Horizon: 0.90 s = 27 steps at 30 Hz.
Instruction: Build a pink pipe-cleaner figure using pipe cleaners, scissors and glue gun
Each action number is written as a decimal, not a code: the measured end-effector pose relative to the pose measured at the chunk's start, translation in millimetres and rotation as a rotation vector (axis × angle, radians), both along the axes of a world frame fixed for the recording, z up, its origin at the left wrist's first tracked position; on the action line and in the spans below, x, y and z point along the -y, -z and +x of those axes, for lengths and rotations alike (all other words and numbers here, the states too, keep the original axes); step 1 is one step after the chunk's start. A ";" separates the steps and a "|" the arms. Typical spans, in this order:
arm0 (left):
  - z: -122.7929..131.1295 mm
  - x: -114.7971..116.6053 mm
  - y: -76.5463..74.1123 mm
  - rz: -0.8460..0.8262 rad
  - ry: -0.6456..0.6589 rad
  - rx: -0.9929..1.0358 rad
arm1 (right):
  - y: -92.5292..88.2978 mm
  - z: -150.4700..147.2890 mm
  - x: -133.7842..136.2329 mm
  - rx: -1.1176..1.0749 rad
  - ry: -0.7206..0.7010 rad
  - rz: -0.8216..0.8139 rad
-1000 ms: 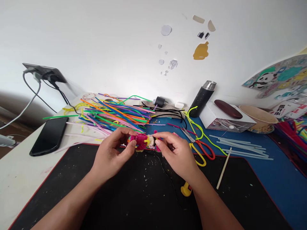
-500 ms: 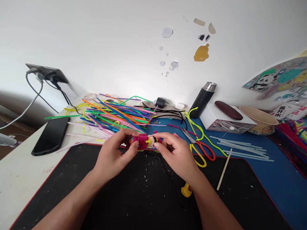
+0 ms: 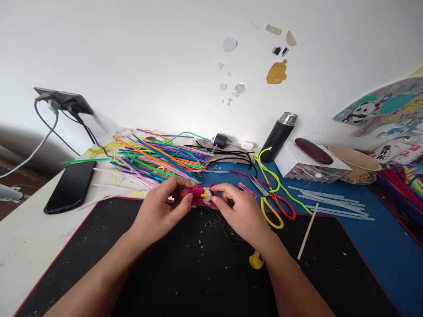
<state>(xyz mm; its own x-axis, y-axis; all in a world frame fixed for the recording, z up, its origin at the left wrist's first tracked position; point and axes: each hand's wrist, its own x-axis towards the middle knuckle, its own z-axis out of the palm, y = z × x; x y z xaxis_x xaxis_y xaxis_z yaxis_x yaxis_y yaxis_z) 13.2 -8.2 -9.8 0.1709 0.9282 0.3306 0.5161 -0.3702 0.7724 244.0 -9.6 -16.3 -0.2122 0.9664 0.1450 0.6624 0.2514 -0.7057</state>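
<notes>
Both grips are closed on one small bundle of twisted pipe cleaners (image 3: 198, 194), mostly magenta with a cream and yellow patch at its right end, held just above the far edge of the black mat (image 3: 198, 268). The left hand (image 3: 158, 212) pinches the magenta end between thumb and curled fingers; the right hand (image 3: 243, 212) pinches the cream end with its fingertips. Compared with the views a second and half a second earlier, the two hands have drawn closer together and the fingers cover more of the bundle, so less of the cream part shows. The bundle has kept its place over the mat edge, which suggests fine finger work on the piece rather than a shift of position. Behind the hands lies a loose pile of coloured pipe cleaners (image 3: 158, 158). To the right are scissors (image 3: 272, 203) with yellow and red handles, and a thin wooden stick (image 3: 307, 231) near them. Farther off, a phone (image 3: 71, 187) rests on the white tabletop (image 3: 23, 237) at the left, and a dark flask (image 3: 278, 136) stands by the wall; none of these has moved.
</notes>
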 end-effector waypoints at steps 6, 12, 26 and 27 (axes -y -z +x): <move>-1.7 -1.2 4.2 0.091 0.008 -0.055 | 0.0 -0.6 -2.5 -0.004 0.043 -0.005; -0.9 -0.8 6.7 0.196 0.044 -0.122 | 0.4 -4.4 0.5 0.032 0.058 0.013; -1.2 -1.9 11.5 0.204 0.078 -0.179 | 7.8 -6.2 -1.2 0.142 0.087 -0.005; -0.9 -2.1 11.0 0.194 0.072 -0.176 | 7.5 -5.9 -1.2 0.123 0.092 -0.006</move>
<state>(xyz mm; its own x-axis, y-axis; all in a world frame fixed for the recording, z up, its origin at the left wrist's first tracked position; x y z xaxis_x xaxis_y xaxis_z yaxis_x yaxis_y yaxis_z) 12.3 -6.1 -20.8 0.3050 0.8338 0.4602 0.6030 -0.5431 0.5844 238.0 -8.3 -23.8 -0.1381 0.9834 0.1181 0.7640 0.1816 -0.6192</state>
